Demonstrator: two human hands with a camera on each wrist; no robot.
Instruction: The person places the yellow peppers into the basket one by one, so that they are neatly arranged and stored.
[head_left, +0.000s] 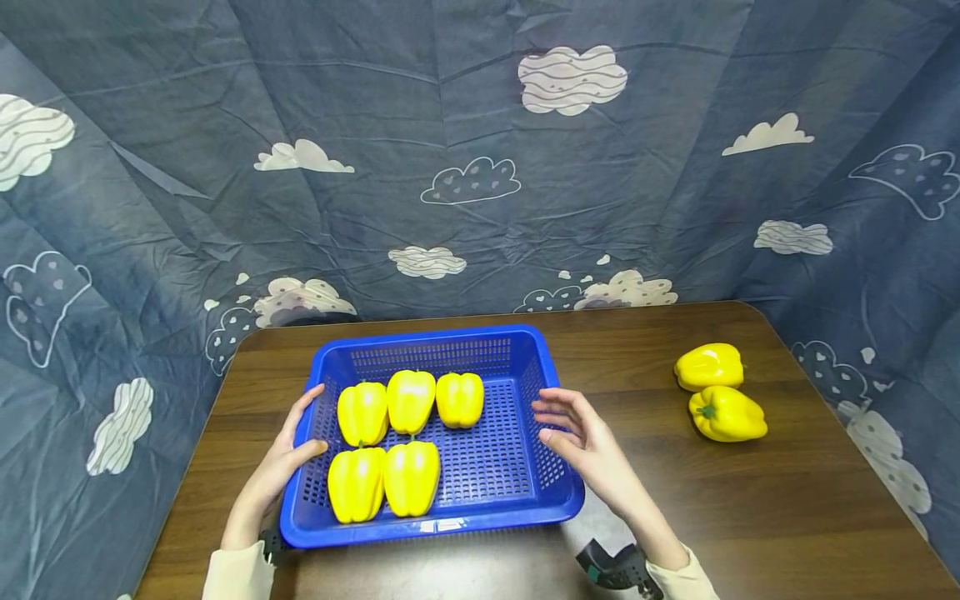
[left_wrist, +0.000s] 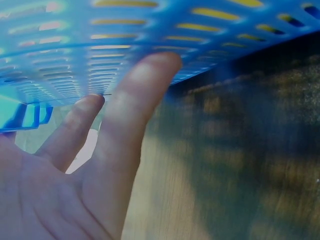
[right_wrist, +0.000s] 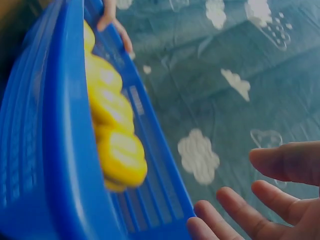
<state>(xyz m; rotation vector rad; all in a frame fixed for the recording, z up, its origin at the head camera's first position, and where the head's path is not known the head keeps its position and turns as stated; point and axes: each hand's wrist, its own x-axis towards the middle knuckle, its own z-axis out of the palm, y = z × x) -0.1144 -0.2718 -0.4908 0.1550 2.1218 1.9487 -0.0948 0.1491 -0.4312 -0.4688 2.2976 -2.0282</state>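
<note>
A blue slotted plastic basket (head_left: 483,446) is in front of me in the head view, with several yellow bell peppers (head_left: 410,402) grouped toward its left side. My left hand (head_left: 273,468) grips the basket's left end, thumb and index finger showing at the rim. In the left wrist view, fingers (left_wrist: 120,120) of that hand lie against the slotted outside, and the table shows below. At the right end, my right hand (head_left: 588,442) is beside the rim with fingers loosely bent. The right wrist view shows its thumb and fingers spread, pinching nothing.
Two more yellow bell peppers (head_left: 726,414) lie together on the right part of the brown wooden table (head_left: 622,350). A dark blue cloth (head_left: 375,100) with cloud prints hangs behind the table and along its sides.
</note>
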